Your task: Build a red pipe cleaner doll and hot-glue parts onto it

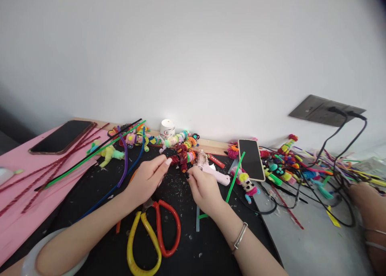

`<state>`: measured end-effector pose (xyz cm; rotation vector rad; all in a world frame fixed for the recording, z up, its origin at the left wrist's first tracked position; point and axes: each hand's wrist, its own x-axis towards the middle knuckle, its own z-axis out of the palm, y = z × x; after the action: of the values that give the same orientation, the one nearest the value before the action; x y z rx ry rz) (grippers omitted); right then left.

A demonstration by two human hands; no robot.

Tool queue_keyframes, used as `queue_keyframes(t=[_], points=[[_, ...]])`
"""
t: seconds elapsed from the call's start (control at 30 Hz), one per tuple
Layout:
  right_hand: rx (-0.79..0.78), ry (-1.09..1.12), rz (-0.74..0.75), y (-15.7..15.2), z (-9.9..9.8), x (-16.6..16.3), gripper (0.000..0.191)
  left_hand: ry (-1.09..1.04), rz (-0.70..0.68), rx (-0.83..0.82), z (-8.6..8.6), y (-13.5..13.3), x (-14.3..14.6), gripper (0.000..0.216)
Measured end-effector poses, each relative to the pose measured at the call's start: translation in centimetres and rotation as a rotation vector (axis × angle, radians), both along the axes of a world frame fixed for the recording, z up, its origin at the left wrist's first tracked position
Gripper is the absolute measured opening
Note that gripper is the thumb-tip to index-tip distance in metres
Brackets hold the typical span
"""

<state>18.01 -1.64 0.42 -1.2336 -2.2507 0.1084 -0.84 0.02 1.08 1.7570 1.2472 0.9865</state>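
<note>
My left hand [149, 177] is closed in a pinch, its thumb tip beside a dark red pipe-cleaner figure [181, 154]. My right hand [206, 189], also pinched, has its fingertips just below that figure. Whatever lies between the fingers of either hand is hidden or too small to name. The figure has a coloured band and sits beyond the gap between my hands. Behind my right hand is a pink glue gun [221, 177]. Scissors [169, 227] with one red and one yellow handle lie between my forearms, blades partly covered by my left hand.
Pipe cleaners and small figures lie along the wall around a paper cup [167, 128]. A phone [63, 136] rests on pink sheets at left; another phone [251, 159] is at right. Black cables [327, 137] hang from the wall socket. Another person's hand [366, 199] is at far right.
</note>
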Motion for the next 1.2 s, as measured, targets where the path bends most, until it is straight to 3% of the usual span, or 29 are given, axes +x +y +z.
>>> queue_keyframes(t=[0.1,0.2,0.37,0.53,0.67,0.87,0.97,1.1,1.2], points=[[-0.047,-0.171,0.084,0.1,0.2,-0.1,0.014,0.313,0.116,0.325,0.3,1.2,-1.2,0.026],[-0.067,-0.29,0.13,-0.1,0.2,-0.7,0.011,0.438,0.103,0.512,-0.2,2.4,-1.8,0.021],[-0.11,-0.388,0.114,-0.2,0.2,-0.9,0.012,0.502,-0.079,0.454,-2.0,3.6,-1.8,0.035],[-0.102,-0.397,0.108,-0.1,0.7,-0.5,0.019,0.515,-0.121,0.402,-2.8,4.0,-1.4,0.034],[-0.114,-0.274,0.009,0.2,1.6,0.3,0.021,0.499,-0.104,0.386,-2.8,4.1,-1.1,0.033],[0.003,0.078,-0.328,1.0,2.5,4.3,0.014,0.499,-0.087,0.369,-2.7,3.9,-0.5,0.036],[-0.053,0.084,-0.377,1.6,1.6,6.1,0.031,0.486,-0.085,0.346,-2.6,3.7,-0.4,0.04],[-0.177,0.309,-0.351,2.1,0.7,6.8,0.013,0.41,-0.056,0.335,-2.5,3.8,-0.5,0.042],[-0.333,0.538,-0.31,2.2,0.8,6.5,0.02,0.333,0.007,0.343,-2.4,3.9,-0.9,0.042]])
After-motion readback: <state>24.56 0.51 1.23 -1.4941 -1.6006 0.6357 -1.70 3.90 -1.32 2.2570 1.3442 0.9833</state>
